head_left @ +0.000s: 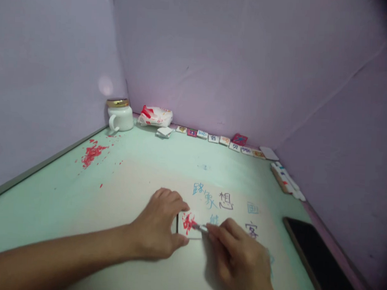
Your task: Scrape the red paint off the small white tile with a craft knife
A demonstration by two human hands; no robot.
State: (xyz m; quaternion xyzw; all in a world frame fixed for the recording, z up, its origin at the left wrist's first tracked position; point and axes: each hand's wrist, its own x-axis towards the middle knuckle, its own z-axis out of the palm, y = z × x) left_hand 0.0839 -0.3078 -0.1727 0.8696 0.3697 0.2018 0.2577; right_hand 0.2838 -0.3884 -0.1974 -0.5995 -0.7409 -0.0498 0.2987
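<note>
Red-streaked side up, lying flat on the pale green and cream table (145,168): holding a small white squarish block (188,223) with the left hand (159,226), curling partly closed around its left end, bracing its far and near edges between forefinger and thumb. Pinching a slim silver-coloured tool (203,228) in the right hand (245,256), closing the fingers firmly on it and directing its tip at the block's red marks. Probably handling as light and fairly firm, perhaps slightly yielding, likely sliding if loosely braced; best gripping by the plain side edges, clear of the tip. Also showing scattered red crumbs (93,154) well beyond and left of the block, and a flat black phone (319,255) lying to its right.
</note>
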